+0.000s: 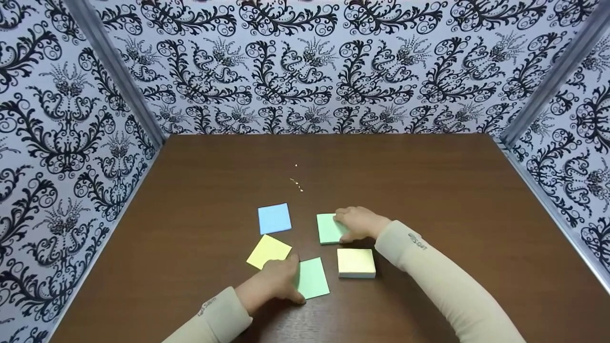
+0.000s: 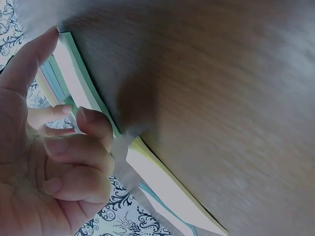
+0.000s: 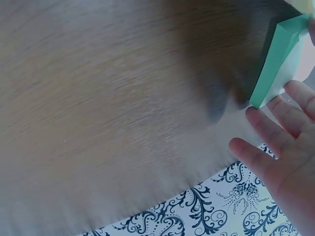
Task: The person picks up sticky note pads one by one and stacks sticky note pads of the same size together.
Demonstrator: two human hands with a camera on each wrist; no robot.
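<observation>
Five sticky-note pads lie in a loose cluster at the near middle of the brown wooden table (image 1: 429, 181). The green pad (image 1: 327, 227) on the right of the cluster sits under the right hand (image 1: 360, 223), whose fingers lie fairly straight over its far edge; the right wrist view shows the fingertips (image 3: 256, 118) against the pad's corner, and no closed grip on it is visible. A second green pad (image 1: 313, 278) lies nearer the person, with the left hand (image 1: 274, 281) resting on its left edge and reaching toward the yellow pad (image 1: 268, 250) just beside it; in the left wrist view the fingers (image 2: 93, 125) are curled with the thumb at a pad's edge, but whether they pinch it cannot be told. A blue pad (image 1: 274, 218) lies apart, untouched, beyond the yellow one. A thicker yellow pad (image 1: 356, 262) lies between the two forearms, also untouched. Judged from this, the pads are separate and unstacked; any gathering or sorting looks barely begun. No containers are visible. A few pale crumbs (image 1: 297, 183) lie farther back; patterned walls (image 1: 305, 66) enclose the table.
</observation>
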